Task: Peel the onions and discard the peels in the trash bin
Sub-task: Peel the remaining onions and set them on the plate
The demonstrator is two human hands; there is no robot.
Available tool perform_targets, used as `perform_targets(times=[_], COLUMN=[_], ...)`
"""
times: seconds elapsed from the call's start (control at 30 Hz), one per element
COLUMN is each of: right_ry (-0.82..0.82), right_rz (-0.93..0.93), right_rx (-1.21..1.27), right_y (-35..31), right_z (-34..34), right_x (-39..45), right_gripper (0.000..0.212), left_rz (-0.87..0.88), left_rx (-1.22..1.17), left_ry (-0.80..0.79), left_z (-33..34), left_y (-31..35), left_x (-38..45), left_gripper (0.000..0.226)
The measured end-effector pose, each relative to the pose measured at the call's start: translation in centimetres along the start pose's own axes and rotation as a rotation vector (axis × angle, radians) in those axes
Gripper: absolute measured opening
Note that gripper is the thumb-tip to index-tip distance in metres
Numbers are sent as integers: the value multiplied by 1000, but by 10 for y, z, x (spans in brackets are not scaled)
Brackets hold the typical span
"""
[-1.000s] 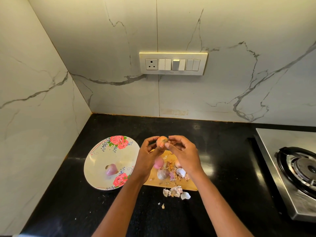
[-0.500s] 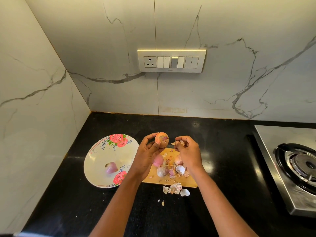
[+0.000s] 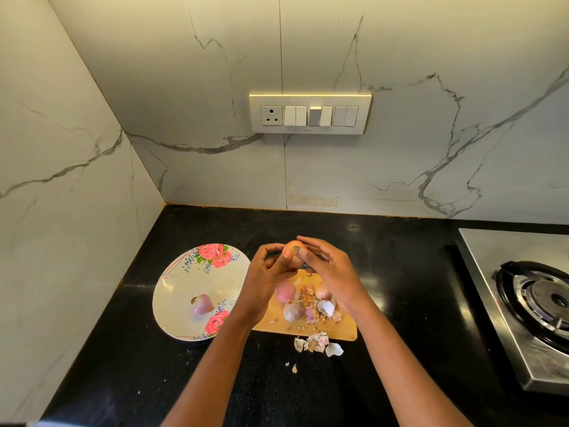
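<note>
Head view: left hand (image 3: 264, 278) grips onion (image 3: 292, 251) — right hand (image 3: 331, 269) pinches its skin.

We see only part of the held onion (image 3: 292, 252); our hands cover its sides. The cutting board (image 3: 335, 329) lies partly under our arms, and the right edge cuts off the stove (image 3: 529, 303).

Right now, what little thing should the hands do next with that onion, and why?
Probably pinch a loose edge of skin near the top and pull it off. The left hand holds the onion up over the cutting board, the right hand has its fingertips on it, and it still looks covered in orange skin.
</note>
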State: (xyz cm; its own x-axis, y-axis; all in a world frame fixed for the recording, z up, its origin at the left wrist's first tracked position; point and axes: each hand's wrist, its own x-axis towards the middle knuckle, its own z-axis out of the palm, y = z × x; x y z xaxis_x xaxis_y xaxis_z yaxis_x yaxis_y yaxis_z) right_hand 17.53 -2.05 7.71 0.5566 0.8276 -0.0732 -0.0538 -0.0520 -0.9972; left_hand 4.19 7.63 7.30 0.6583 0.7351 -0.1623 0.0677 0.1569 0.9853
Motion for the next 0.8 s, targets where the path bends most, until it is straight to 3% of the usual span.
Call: perform_targets(times=[0.23,0.53,0.6,0.7,0.8], right_ry=[217,322,278,152,31], right_rz=[44,-4,33,48,7], right_rx=[275,-10,-169,-326,-181], right_y=[4,15,21,16,5], right_z=[15,-1,-11,-18,-12], right_x=[-1,3,4,4,3], right_gripper=[22,10,12,31,40], left_rz=[28,-19,-13,-10,3], left_rx=[-77,-87,-76,-81,-87], left_ry=[9,22,31,37,22], left_z=[5,0,-2,-5,-1], left_y=[4,-4,-4,-2,-1], left_x=[2,1,1,2,2], left_gripper=[38,43,43,44,41])
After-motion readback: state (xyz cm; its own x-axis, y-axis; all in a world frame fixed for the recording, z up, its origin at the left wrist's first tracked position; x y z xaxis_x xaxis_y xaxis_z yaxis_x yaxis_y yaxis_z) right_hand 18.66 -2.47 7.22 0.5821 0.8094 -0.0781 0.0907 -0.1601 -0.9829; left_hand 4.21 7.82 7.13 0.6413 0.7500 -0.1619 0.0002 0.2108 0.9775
